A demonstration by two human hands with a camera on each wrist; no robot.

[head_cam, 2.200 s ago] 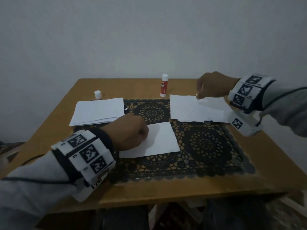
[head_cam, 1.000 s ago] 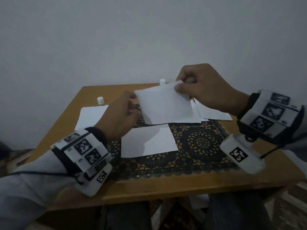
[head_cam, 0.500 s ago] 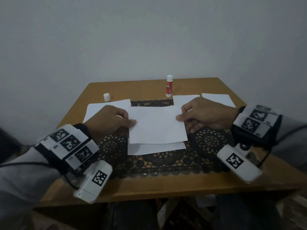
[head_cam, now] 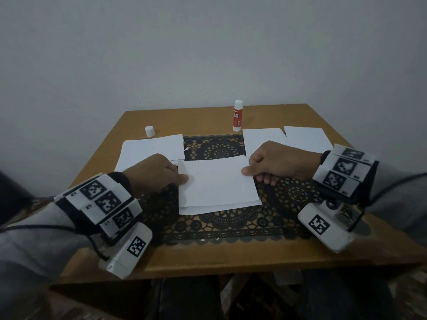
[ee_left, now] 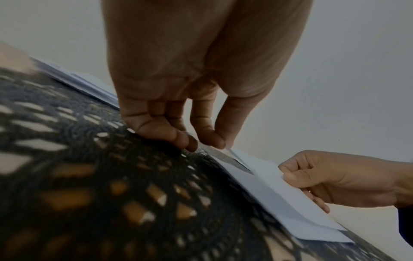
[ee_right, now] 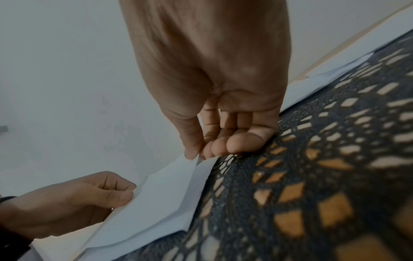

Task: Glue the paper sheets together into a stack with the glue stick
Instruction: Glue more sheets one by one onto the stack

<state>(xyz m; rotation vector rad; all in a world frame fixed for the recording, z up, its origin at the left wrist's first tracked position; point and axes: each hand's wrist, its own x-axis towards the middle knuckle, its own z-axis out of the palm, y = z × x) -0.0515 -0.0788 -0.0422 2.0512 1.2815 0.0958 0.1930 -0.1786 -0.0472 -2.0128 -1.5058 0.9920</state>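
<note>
Head view: lower sheet [head_cam: 203, 209] (mostly covered).

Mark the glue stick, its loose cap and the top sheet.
glue stick [head_cam: 237, 116]: head view, red label.
cap [head_cam: 149, 131]: head view, side wall.
top sheet [head_cam: 217, 181]: head view, bare middle.
</note>
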